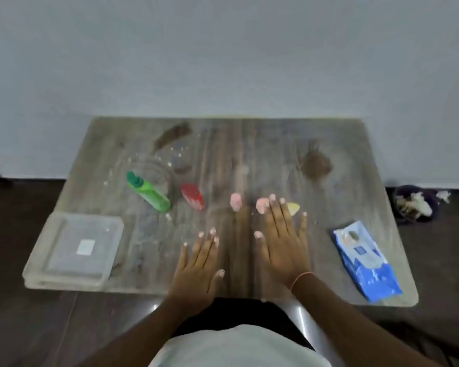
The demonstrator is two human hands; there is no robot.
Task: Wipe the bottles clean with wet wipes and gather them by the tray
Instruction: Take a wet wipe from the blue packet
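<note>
Nearest the camera, both hands lie flat with straight fingers and hold nothing: the left hand (pixel 199 263) at the near middle of the surface (pixel 249 144), the right hand (pixel 284 242) just beside it and reaching a little farther, its fingertips (pixel 272 197) at or over a small pink bottle (pixel 261 205). The picture is blurred, so whether they touch cannot be told.

The bottles lie in a loose row across the middle: a green bottle (pixel 149 193) lying on its side at the left, then a red bottle (pixel 193 199), a second pink bottle (pixel 235 201), the one by the fingertips, and a yellow one (pixel 293 208) partly hidden behind the right hand. The clear tray (pixel 74 250) sits at the near left corner; the blue pack of wet wipes (pixel 366 258) lies at the near right edge, well apart from the tray.

Nothing looks wiped yet, so the step in hand is probably fetching a wipe. The right hand is the closer one to the pack; the left could hold the pack down while a single sheet is pulled free. The bottles are small and light, so each is best pinched firmly and turned inside the wipe rather than rubbed where it lies. White crumbs scatter the surface near the green bottle, so cleaned bottles should go on a bare patch by the tray, upright if they will stand.
</note>
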